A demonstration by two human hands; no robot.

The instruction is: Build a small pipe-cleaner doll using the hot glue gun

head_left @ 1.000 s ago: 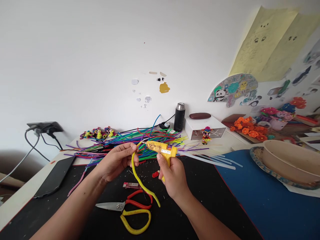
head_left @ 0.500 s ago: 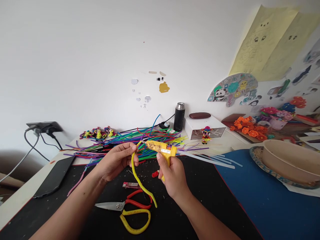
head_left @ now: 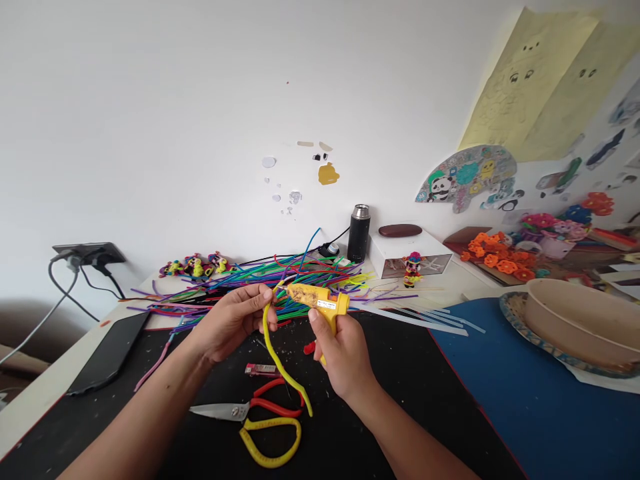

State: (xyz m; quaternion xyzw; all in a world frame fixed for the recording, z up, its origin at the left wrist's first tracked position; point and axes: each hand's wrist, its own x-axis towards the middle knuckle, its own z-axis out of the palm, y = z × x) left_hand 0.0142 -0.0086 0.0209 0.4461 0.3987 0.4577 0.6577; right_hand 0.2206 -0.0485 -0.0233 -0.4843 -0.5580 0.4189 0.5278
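Observation:
Pinched near its upper end by my left hand (head_left: 240, 312) is a yellow pipe cleaner (head_left: 274, 353), whose long tail hangs down in a curve. My right hand (head_left: 345, 353) is closed round the handle of a yellow glue gun (head_left: 313, 299) with dark stains on its barrel. The gun's nozzle meets or nearly meets the pipe cleaner's top end at my left fingertips; exact contact is too small to tell. Below lie scissors (head_left: 250, 413) with one red and one yellow handle, and a pink lighter-like item (head_left: 263, 370). A small red piece (head_left: 309, 347) sits partly behind my right hand.
A heap of coloured pipe cleaners (head_left: 240, 283) spreads behind my hands. Further back stand a black thermos (head_left: 359, 233), a white box (head_left: 387, 250) and a small figure (head_left: 413, 269). A phone (head_left: 109, 353) lies left; a beige basin (head_left: 580, 320) stands right.
The glue gun in my right hand has moved slightly left, its nozzle closer to the pipe cleaner's top end. My left hand has stayed nearly still.

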